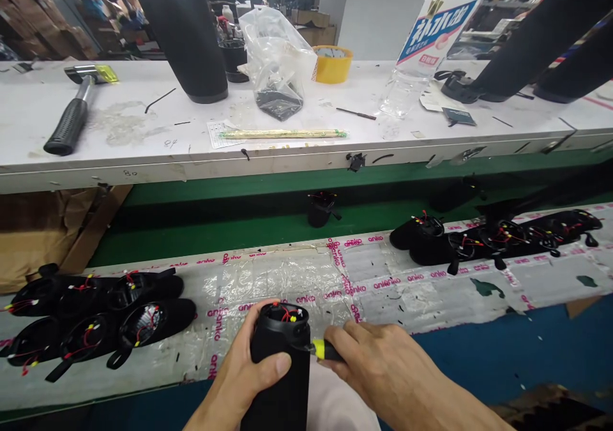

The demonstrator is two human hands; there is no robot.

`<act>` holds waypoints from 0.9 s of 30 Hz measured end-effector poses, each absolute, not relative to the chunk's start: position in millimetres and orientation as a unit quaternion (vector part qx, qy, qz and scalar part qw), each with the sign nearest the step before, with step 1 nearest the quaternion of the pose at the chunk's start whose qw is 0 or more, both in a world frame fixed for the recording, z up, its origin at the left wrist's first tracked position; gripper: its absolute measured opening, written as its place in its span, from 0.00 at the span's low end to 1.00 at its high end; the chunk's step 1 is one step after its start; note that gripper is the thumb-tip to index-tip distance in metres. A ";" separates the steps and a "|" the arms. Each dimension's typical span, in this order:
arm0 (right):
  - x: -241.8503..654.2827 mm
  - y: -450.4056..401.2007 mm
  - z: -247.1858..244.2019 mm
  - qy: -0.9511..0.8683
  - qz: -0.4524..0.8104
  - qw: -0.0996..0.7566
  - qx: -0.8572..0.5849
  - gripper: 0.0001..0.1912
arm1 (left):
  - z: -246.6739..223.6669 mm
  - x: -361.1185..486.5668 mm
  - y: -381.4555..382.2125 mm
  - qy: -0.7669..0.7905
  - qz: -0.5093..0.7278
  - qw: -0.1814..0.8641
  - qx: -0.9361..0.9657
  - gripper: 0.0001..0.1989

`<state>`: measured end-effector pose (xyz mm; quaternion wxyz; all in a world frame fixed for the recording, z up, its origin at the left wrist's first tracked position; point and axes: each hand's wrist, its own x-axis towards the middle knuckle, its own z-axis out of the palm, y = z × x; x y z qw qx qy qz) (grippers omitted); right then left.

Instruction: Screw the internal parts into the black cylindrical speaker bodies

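My left hand is wrapped round a black fabric-covered cylinder, which looks like a speaker housing. It stands nearly upright, its open top facing me with red and yellow-tipped wires inside. Closed in my right hand is a small tool with a yellow-and-black handle, probably a utility knife. The tool's thin tip meets the side of the cylinder just below the rim; its far end is hidden in my fingers.
Similar black cylinders with wires lie at left and right on a plastic-covered bench. Beyond, a white shelf carries a hammer, a plastic bag, yellow tape and a bottle.
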<state>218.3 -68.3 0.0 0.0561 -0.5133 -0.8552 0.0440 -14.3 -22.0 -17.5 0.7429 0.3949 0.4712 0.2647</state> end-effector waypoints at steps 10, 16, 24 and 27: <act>215.9 -73.3 4.2 -0.847 0.033 0.018 -0.531 0.18 | -14.6 -12.9 -21.0 0.494 0.269 0.711 0.421 0.36; 214.8 -75.6 9.5 -0.847 0.014 -0.009 -0.531 0.15 | -10.7 -12.2 -22.5 0.495 0.267 0.710 0.424 0.36; 215.7 -75.5 14.7 -0.847 -0.023 -0.021 -0.531 0.19 | -11.0 -11.9 -24.5 0.511 0.256 0.697 0.434 0.40; 215.3 -77.4 15.1 -0.851 -0.031 -0.033 -0.524 0.18 | -10.4 -10.9 -26.2 0.533 0.264 0.658 0.462 0.39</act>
